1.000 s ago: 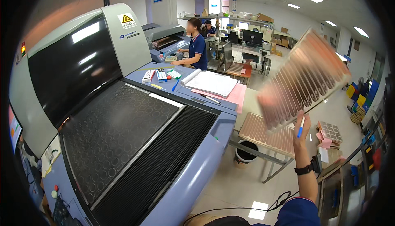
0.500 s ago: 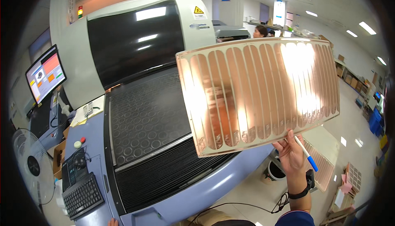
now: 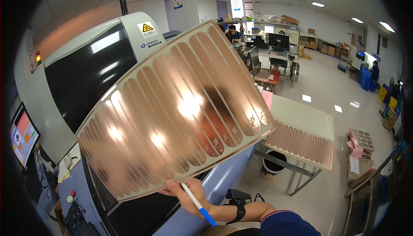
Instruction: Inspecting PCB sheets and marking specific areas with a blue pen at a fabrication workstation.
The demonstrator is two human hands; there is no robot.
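My right hand [image 3: 189,193] is closed on the lower edge of a large copper circuit panel [image 3: 163,72], with the thumb on the face toward me. Long rounded copper strips run across the panel, and ceiling light glares off it. The sheet is raised and tilted in front of a big inspection machine [image 3: 90,64]. A white marker pen with a blue end [image 3: 198,204] is also in this hand, pointing down and to the right. My left hand is out of view.
To the right, a pale table [image 3: 307,107] carries another copper panel [image 3: 301,145], above a black bin [image 3: 274,163]. A monitor [image 3: 22,135] and a keyboard [image 3: 77,223] stand at left. Panel stacks [image 3: 360,143] are at far right. People sit farther back.
My right hand has swung the panel leftward and tilted it, its right end now higher. The view has turned right, showing more of the table. My left hand has left the lower edge.
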